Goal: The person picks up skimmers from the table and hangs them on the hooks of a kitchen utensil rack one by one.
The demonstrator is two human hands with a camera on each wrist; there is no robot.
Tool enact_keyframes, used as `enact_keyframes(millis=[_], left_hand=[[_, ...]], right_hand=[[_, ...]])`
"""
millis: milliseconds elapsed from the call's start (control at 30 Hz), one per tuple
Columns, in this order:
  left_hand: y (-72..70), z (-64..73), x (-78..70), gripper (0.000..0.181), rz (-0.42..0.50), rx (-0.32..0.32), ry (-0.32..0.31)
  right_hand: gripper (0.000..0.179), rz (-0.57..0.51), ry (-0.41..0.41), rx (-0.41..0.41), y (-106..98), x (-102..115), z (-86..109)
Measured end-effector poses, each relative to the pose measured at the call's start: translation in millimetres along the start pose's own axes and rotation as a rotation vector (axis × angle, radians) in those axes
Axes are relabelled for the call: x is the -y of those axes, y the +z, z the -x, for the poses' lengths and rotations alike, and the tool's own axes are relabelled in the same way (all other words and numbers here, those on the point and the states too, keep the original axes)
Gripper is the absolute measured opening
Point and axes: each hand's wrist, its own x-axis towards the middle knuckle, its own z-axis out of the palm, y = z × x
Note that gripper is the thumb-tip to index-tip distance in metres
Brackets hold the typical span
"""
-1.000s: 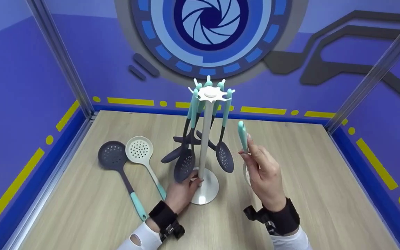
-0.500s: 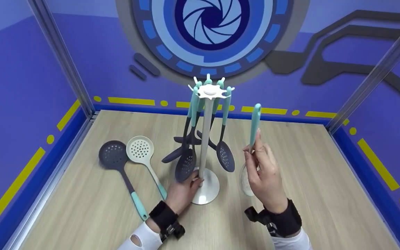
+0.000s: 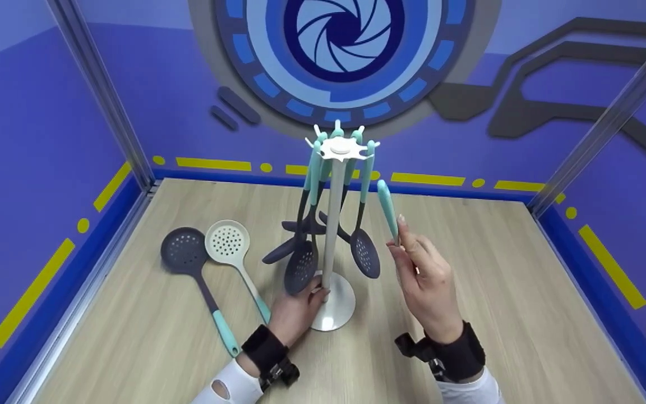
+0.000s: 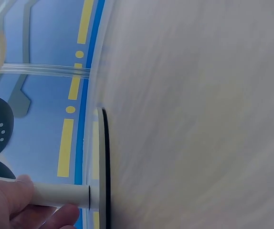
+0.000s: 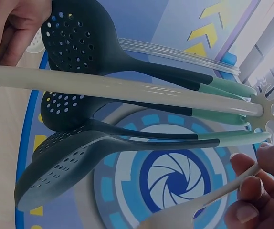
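Near its base, the white pole of the utensil stand (image 3: pixel 333 224) is gripped by my left hand (image 3: pixel 295 310). The left wrist view shows thumb and fingers round the pole (image 4: pixel 63 194). Several dark slotted utensils with mint handles hang from the top hooks, among them a slotted spoon (image 3: pixel 365 253). Right of the stand, my right hand (image 3: pixel 427 280) pinches a cream slotted spoon by its shaft, its mint handle (image 3: pixel 387 207) pointing up. My hand hides its head in the head view; part of the cream spoon (image 5: pixel 173 215) shows in the right wrist view.
On the wooden table (image 3: pixel 525 314) left of the stand lie a dark skimmer (image 3: pixel 184 252) and a cream skimmer (image 3: pixel 226 241), side by side. The cream skimmer's handle end is near my left hand. Blue panels (image 3: pixel 37 140) enclose the table.
The held spoon's handle rose and swung right, then lowered and tilted left towards the stand; its head went out of sight behind my right hand. My left hand stays on the pole.
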Motion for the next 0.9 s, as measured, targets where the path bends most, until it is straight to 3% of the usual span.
enact_keyframes(millis=[433,667,900], left_hand=[[0.1,1.1,-2.6,0.010,-0.065,0.000,0.015],[1.4,2.0,-2.5,0.010,-0.030,0.008,0.022],[0.0,2.5,-3.9,0.006,-0.010,0.041,-0.028]], right_hand=[[0.066,-0.016,-0.011,-0.049,1.1,0.1,-0.2],[0.067,-0.020,0.033,-0.049,0.0,3.2,-0.3],[0.066,-0.043,0.042,-0.049,0.1,6.6,0.0]])
